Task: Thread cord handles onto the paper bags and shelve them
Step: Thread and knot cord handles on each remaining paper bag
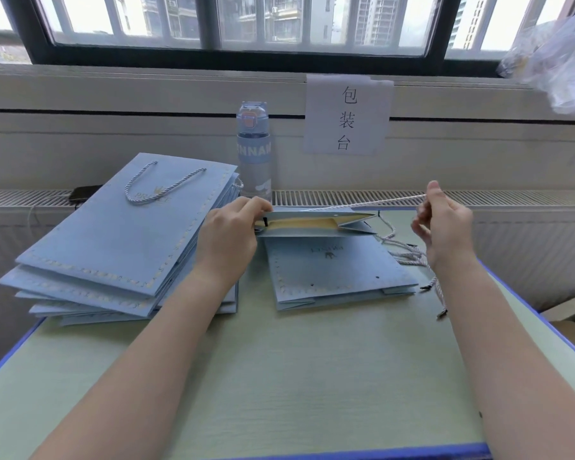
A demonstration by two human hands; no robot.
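The paper bag [316,224] is held low over the bench [279,376]; the left hand [228,237] grips the bag's left end; the cord [372,203] runs taut from the bag's rim rightward, along its mouth, to the right hand [445,224], whose fingers [433,190] pinch it.

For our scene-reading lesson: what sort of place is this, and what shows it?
Probably a packing station: a sign reading 包装台, a stack of paper bags, and loose cords on the table.
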